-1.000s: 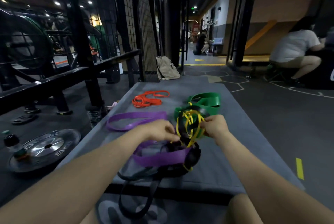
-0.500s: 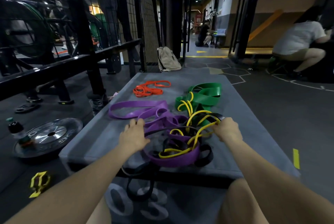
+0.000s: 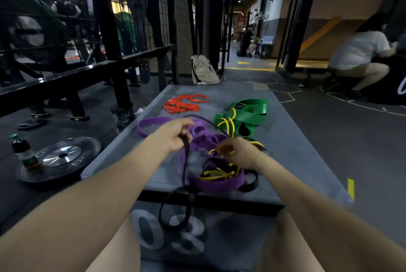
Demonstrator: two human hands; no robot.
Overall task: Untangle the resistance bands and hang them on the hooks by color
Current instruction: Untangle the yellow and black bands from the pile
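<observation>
- since half a second ago the left hand (image 3: 175, 134) has lifted off the heap and now grips a black band (image 3: 186, 161), drawing it up so its loop hangs over the near edge of the grey platform (image 3: 123, 153).
- right hand (image 3: 238, 154) pinches a yellow band (image 3: 216, 174) in the knot, fingers curled.
- purple bands (image 3: 216, 182), yellow and black are knotted together near the front edge.
- green bands (image 3: 248, 112) lie farther back with yellow threaded through; the orange bands (image 3: 184, 103) sit apart, looking free.
- no hooks in sight, nothing hung; my guess is most of the job remains.
</observation>
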